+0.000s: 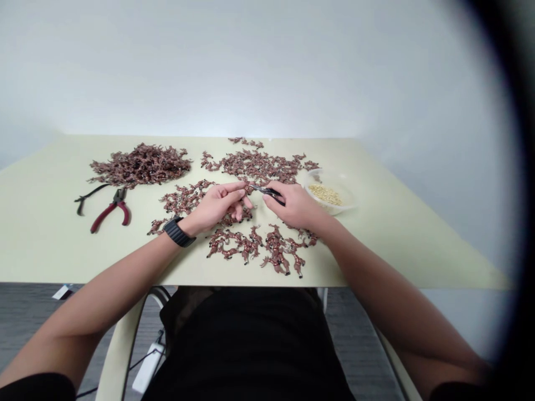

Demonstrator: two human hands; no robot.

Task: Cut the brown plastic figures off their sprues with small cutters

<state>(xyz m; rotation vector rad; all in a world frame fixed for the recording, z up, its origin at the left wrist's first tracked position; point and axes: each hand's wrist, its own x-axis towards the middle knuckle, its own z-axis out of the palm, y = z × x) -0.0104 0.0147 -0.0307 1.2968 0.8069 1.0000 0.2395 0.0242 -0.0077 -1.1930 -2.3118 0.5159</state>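
My left hand (218, 205), with a black watch on its wrist, pinches a small brown figurine (248, 188) between thumb and fingertips above the table. My right hand (295, 204) is closed round the dark handles of small pliers (270, 192). The tips of the pliers point left and meet the figurine at my left fingertips; fine detail there is too small to tell. Many reddish-brown animal figurines (236, 244) lie in loose groups under and around both hands. Just right of my right hand stands a clear round bowl (349, 199) with small gold-coloured pieces (325, 194).
A heaped pile of brown figurines (144, 164) is at the back left of the pale table (397, 234). In front of it lie red-handled pliers (109, 214) and a black-handled tool (90, 195). Another spread of figurines (263, 166) lies behind my hands.
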